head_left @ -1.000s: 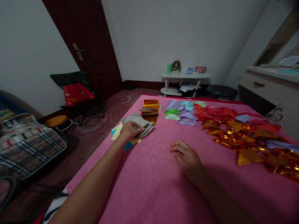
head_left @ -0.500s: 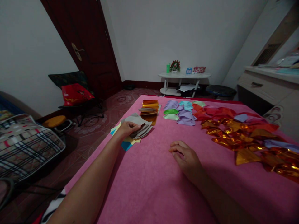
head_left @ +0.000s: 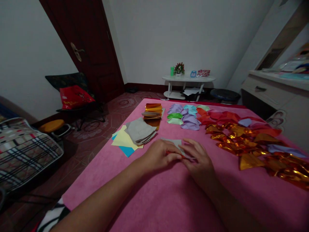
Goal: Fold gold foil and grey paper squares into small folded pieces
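My left hand point(head_left: 160, 156) and my right hand point(head_left: 200, 161) meet above the middle of the pink cloth. Between them is a small grey sheet of paper point(head_left: 178, 142), with an orange-gold strip showing along its near side. My left thumb and fingers pinch its near edge. The right fingers are bent around its other side, partly hiding it. Left of the hands, a fanned stack of grey squares point(head_left: 140, 129) lies on yellow paper point(head_left: 123, 138) and blue paper point(head_left: 126, 151). Behind that stack is a pile of gold foil paper point(head_left: 153, 109).
Folded paper pieces in purple point(head_left: 190, 122), green point(head_left: 175, 115) and red point(head_left: 223, 116) lie at the far right of the pink-covered table point(head_left: 149, 203). Shiny gold folded pieces point(head_left: 251, 165) spread nearer. Beyond the table stands a white side table point(head_left: 188, 78).
My left hand has left the grey stack and come right with a sheet to the middle. My right hand has closed in on the sheet. The view has shifted slightly.
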A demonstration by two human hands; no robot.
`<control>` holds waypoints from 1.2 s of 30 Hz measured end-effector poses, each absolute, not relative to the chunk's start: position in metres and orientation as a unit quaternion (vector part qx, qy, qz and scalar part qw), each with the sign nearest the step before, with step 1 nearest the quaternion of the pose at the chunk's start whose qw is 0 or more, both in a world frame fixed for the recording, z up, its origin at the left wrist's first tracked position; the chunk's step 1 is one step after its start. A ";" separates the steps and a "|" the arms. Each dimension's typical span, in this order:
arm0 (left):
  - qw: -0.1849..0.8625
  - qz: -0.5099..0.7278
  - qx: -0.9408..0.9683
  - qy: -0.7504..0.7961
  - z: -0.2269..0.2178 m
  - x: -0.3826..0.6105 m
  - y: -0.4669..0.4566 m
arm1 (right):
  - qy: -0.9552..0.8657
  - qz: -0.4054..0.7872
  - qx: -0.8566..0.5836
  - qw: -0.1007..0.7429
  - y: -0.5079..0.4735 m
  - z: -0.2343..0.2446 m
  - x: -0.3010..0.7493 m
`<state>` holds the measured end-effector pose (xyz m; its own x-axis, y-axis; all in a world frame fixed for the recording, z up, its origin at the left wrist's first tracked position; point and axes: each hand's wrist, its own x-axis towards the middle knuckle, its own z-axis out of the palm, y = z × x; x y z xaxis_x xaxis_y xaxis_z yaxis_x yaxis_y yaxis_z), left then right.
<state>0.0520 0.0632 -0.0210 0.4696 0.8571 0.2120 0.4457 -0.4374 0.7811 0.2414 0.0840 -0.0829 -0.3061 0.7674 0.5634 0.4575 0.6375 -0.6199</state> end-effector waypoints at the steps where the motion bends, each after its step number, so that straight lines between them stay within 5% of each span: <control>1: 0.338 0.297 0.802 0.393 -0.023 0.056 0.059 | -0.802 0.177 -0.371 0.433 0.084 -0.083 0.247; 13: 0.441 0.279 0.792 0.315 -0.058 0.052 0.063 | -0.736 0.392 -0.438 0.336 0.047 -0.072 0.294; 20: 0.437 0.349 0.751 0.351 -0.066 0.062 0.063 | -0.706 0.363 -0.514 0.324 0.047 -0.065 0.287; 27: 0.303 0.339 0.748 0.483 -0.070 0.070 0.064 | -0.708 0.259 -0.517 0.406 0.068 -0.084 0.281; 30: 0.258 0.337 0.756 0.499 -0.073 0.071 0.064 | -0.706 0.238 -0.555 0.370 0.080 -0.090 0.279; 36: 0.308 0.398 0.723 0.473 -0.081 0.070 0.066 | -0.683 0.340 -0.540 0.355 0.088 -0.090 0.276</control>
